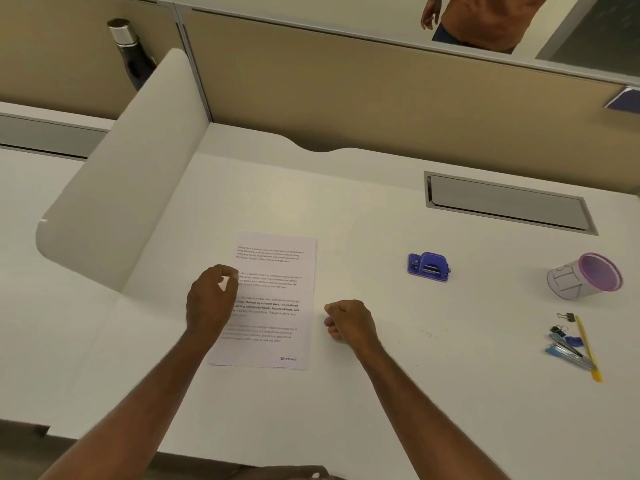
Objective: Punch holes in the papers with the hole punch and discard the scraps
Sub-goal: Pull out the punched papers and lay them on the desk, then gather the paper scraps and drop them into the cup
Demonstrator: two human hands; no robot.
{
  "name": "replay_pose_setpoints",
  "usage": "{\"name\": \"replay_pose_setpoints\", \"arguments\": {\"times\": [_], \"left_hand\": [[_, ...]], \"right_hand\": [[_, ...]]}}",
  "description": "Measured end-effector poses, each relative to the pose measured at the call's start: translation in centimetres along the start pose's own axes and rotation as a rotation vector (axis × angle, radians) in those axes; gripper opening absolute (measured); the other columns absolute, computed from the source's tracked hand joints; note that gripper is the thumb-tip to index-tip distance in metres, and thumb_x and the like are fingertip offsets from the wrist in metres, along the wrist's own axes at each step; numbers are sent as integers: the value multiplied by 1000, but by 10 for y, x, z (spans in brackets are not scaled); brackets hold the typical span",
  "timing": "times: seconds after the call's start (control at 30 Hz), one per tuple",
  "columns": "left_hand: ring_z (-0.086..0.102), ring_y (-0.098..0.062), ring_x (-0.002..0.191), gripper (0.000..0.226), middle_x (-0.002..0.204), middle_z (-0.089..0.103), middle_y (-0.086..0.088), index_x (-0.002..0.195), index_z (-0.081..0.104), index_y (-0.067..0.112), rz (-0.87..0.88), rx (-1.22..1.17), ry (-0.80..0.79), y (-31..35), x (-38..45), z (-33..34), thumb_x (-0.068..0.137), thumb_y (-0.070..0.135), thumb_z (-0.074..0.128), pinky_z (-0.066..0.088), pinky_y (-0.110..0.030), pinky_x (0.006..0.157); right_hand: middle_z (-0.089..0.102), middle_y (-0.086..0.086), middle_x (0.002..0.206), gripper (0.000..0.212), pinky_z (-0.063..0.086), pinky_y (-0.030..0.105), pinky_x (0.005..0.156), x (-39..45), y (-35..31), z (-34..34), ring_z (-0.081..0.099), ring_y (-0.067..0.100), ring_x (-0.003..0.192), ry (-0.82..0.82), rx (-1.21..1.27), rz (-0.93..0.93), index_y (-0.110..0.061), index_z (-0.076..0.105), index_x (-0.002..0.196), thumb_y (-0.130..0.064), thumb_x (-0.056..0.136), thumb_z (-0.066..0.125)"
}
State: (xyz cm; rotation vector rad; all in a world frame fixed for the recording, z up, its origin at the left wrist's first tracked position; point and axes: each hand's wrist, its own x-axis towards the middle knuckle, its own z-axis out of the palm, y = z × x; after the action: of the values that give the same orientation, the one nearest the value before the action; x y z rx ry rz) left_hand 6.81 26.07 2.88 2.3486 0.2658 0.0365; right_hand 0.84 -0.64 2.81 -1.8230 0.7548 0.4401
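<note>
The left hand (211,299) is curled over the left edge of the white printed paper sheet (273,299), apparently pinching that edge, presumably to lift or steady it. Just right of the sheet, the right hand (349,322) is rested on the white desk (381,393) with fingers curled, nothing held. Well right of the sheet, the small blue metal hole punch (428,267) is left untouched, so punching is judged not begun

Matt white desk (363,220), printed paper sheet (277,271), glossy blue plastic hole punch (429,267).
</note>
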Motion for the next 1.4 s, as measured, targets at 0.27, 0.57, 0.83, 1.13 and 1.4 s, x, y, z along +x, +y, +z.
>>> {"name": "replay_pose_setpoints", "arguments": {"times": [0.27,0.57,0.83,1.13,1.4], "left_hand": [[59,-14,114,19,116,71,4,110,71,17,439,-113,-163,66,-48,76,94,12,64,38,-18,102],[31,-31,153,54,161,41,-10,150,47,11,672,187,-379,110,-93,179,101,33,53,21,-53,126],[11,-29,159,68,171,15,-8,160,26,16,723,490,-365,97,-95,204,103,51,35,14,-56,127],[10,-25,159,67,172,15,-3,160,27,19,739,465,-322,90,-90,208,102,48,43,15,-56,127],[10,-24,159,65,172,15,-2,161,26,21,743,440,-318,88,-90,208,103,48,40,16,-57,127]], "right_hand": [[76,-3,71,18,63,44,76,-18,51,-70,73,18,67,173,73,-73,-22,76,80,-26,90,61],[78,-8,82,23,61,36,79,-23,112,-151,74,11,78,214,138,-241,-27,78,97,-19,95,57],[79,-4,87,23,51,16,85,15,136,-204,73,10,89,290,345,-387,-24,78,98,-26,98,54],[78,7,82,30,57,40,87,80,105,-203,74,33,85,261,574,-427,-22,76,81,-9,94,53],[75,10,74,28,58,35,78,74,89,-163,72,27,73,-65,355,-504,-4,71,78,-2,95,49]]}}
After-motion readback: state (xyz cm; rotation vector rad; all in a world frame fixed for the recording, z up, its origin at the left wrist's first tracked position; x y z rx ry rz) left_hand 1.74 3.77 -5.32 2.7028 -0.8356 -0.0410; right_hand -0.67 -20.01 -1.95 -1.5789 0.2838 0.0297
